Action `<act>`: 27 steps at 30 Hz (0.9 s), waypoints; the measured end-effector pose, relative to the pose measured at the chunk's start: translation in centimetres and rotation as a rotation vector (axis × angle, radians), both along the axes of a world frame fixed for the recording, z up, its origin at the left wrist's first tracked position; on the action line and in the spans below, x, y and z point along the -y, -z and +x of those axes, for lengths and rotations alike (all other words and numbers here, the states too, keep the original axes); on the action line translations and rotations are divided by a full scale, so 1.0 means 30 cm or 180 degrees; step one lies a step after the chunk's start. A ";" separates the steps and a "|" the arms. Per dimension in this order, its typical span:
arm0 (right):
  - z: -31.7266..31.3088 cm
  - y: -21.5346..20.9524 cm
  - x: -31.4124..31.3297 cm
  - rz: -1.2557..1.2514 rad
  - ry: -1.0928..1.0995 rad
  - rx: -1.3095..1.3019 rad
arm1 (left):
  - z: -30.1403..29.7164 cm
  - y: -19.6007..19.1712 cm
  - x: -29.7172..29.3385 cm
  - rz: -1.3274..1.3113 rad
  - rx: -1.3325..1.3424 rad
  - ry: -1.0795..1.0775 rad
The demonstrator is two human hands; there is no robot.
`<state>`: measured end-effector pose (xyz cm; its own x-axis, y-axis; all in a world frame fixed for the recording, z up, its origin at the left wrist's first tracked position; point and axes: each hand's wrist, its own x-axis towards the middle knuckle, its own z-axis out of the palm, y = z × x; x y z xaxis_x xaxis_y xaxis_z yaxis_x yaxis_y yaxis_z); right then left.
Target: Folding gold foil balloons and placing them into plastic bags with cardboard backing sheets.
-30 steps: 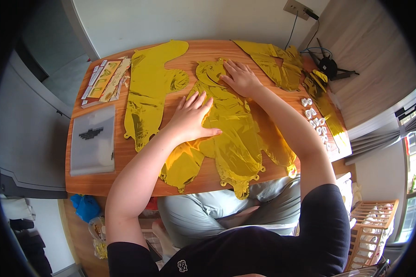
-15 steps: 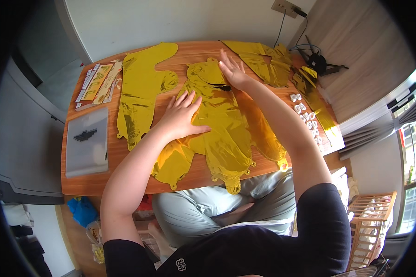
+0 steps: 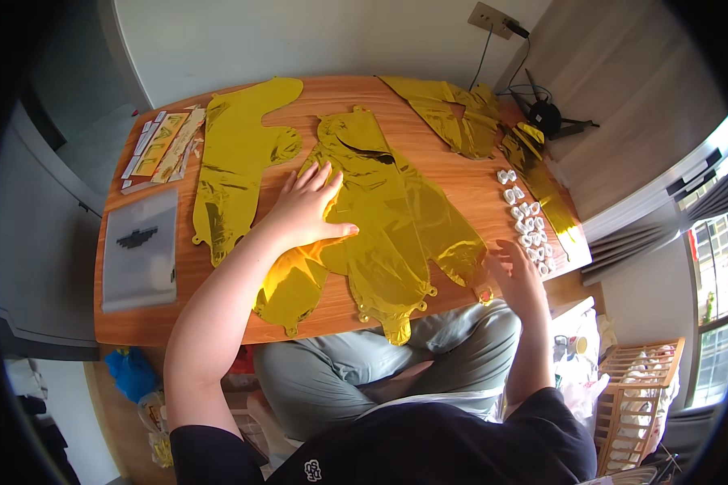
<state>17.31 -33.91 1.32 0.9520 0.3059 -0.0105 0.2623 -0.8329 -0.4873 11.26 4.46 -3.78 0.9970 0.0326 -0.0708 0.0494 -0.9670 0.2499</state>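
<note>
A flat, uninflated gold foil balloon (image 3: 380, 222) with several splayed lobes lies wrinkled at the middle of the wooden table (image 3: 137, 327). Spread over its left part, my left hand (image 3: 309, 208) rests with fingers apart and thumb pointing right. My right hand (image 3: 519, 276) is at the tip of the balloon's right lobe, near the front edge; its fingers are bent and apart, and I see nothing held in them. A dark fold crosses the upper part of the foil. To the left lies another flat gold foil balloon (image 3: 233, 153), its rounded arm pointing right.
More gold foil (image 3: 437, 105) lies at the back right, with a narrow gold foil piece (image 3: 546, 182) along the right edge. Several small white pieces (image 3: 530, 222) sit nearby. A black router (image 3: 546, 119) stands behind. Left are a clear plastic sleeve (image 3: 141, 271) and paper packaging (image 3: 162, 145).
My right hand has come from the balloon's far end back toward me, to its near right lobe. My left hand stays on the foil. The view has shifted slightly.
</note>
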 end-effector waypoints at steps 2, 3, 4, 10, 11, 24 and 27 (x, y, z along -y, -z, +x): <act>-0.014 0.056 0.042 0.0486 0.0022 0.0275 | 0.013 -0.008 0.010 -0.0031 0.0010 0.0014; -0.013 0.072 0.061 0.0483 0.0050 0.0275 | 0.019 -0.012 0.016 -0.0032 0.0008 0.0043; -0.021 0.068 0.038 0.0377 0.0047 0.0486 | 0.021 -0.013 0.017 -0.0071 0.0012 0.0025; -0.016 0.061 -0.020 0.1345 0.0482 -0.0621 | 0.019 -0.005 0.005 -0.0110 0.0065 0.0067; -0.009 0.076 -0.019 0.1213 0.0316 -0.0309 | 0.019 -0.008 0.006 -0.0093 0.0051 0.0060; -0.012 0.096 -0.130 0.3347 -0.0498 0.0148 | 0.015 -0.005 0.011 -0.0045 0.0143 0.0020; -0.068 0.065 -0.183 0.3331 -0.0654 0.0058 | 0.014 -0.008 0.008 0.0033 0.0125 0.0048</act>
